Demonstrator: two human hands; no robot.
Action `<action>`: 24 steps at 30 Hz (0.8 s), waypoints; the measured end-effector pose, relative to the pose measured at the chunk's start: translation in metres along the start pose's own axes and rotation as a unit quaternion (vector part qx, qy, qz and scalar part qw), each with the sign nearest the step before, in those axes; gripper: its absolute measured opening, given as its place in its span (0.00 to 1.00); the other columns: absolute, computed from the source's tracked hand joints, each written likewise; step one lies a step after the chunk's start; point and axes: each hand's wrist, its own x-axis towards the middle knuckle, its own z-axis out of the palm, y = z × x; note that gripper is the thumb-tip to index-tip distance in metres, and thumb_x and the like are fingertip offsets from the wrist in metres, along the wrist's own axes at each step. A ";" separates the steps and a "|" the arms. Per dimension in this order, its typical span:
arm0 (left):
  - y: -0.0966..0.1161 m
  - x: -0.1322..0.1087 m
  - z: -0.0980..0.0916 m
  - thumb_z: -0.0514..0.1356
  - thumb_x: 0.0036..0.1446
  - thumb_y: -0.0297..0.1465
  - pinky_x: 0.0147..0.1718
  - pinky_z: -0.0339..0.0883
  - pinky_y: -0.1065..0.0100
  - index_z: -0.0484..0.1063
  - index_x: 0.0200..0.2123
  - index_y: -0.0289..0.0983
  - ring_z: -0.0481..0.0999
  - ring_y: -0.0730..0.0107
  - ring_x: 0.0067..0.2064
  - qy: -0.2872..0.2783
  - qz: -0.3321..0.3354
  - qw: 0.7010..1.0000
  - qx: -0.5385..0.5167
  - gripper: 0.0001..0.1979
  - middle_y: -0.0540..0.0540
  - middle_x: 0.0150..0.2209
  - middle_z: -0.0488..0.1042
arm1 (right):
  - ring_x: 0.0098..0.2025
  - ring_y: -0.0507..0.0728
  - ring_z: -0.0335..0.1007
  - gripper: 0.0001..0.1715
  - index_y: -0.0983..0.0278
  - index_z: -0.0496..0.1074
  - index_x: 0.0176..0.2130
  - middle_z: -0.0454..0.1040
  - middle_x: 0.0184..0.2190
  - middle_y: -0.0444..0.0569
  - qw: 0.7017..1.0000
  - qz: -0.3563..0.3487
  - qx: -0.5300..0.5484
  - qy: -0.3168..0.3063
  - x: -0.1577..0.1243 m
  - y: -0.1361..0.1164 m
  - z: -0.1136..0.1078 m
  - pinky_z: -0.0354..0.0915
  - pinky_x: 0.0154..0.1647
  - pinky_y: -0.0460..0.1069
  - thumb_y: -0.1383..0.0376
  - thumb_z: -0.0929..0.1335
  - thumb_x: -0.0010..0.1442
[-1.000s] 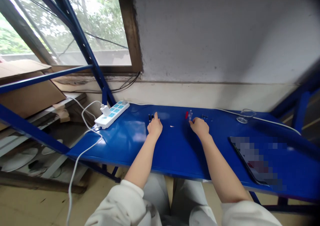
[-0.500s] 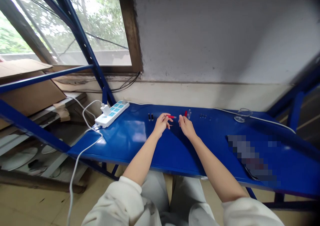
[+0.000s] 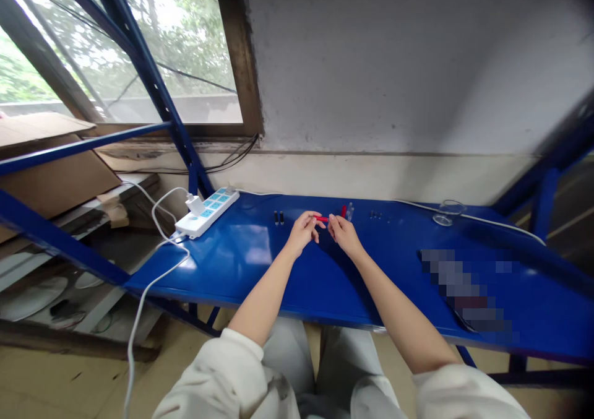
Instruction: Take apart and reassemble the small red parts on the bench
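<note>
A small red rod (image 3: 321, 218) was between the person's two hands, above the back half of the blue metal worktop (image 3: 241, 270). The left hand (image 3: 302, 233) had its fingers curled and pinched the rod's left end. The right hand (image 3: 344, 233) was curled too, with its fingertips at the rod's right end; whether it gripped or only touched could not be told. Just beyond the right hand stood a red piece and a clear piece (image 3: 348, 212). Two small black pieces (image 3: 278, 218) stood left of the hands, and tiny dark pieces (image 3: 375, 215) lay to the right. A white power strip (image 3: 206, 212) lay at the far left, and a glass dish (image 3: 445, 215) sat at the far right.
</note>
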 end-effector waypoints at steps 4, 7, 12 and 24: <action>-0.001 0.000 0.000 0.50 0.57 0.34 0.12 0.48 0.78 0.61 0.41 0.35 0.66 0.83 0.16 0.005 0.006 1.000 -0.012 0.11 0.47 0.31 0.71 | 0.19 0.48 0.56 0.25 0.62 0.60 0.24 0.60 0.17 0.40 1.000 -0.007 0.015 0.004 0.002 0.003 0.001 0.56 0.22 0.43 0.46 0.55 0.57; 0.000 0.000 0.000 0.50 0.57 0.35 0.12 0.46 0.78 0.61 0.41 0.35 0.66 0.83 0.15 0.017 0.007 1.000 -0.010 0.12 0.47 0.31 0.71 | 0.20 0.48 0.57 0.21 0.62 0.61 0.29 0.62 0.20 0.41 1.000 -0.017 0.023 0.001 0.003 0.007 0.001 0.57 0.22 0.43 0.48 0.57 0.56; 0.000 0.001 -0.001 0.50 0.57 0.37 0.13 0.50 0.78 0.62 0.41 0.34 0.65 0.83 0.15 0.052 0.007 0.999 0.002 0.14 0.48 0.29 0.72 | 0.19 0.47 0.59 0.19 0.62 0.59 0.38 0.67 0.29 0.44 0.997 -0.032 0.070 -0.023 0.006 0.012 0.002 0.59 0.21 0.44 0.51 0.60 0.55; 0.001 -0.001 -0.001 0.56 0.52 0.37 0.13 0.48 0.79 0.64 0.41 0.32 0.68 0.81 0.16 0.030 -0.027 0.999 0.004 0.17 0.43 0.33 0.74 | 0.21 0.49 0.63 0.19 0.64 0.67 0.39 0.72 0.31 0.48 0.998 -0.037 0.012 -0.040 0.005 0.010 -0.002 0.61 0.24 0.45 0.53 0.61 0.54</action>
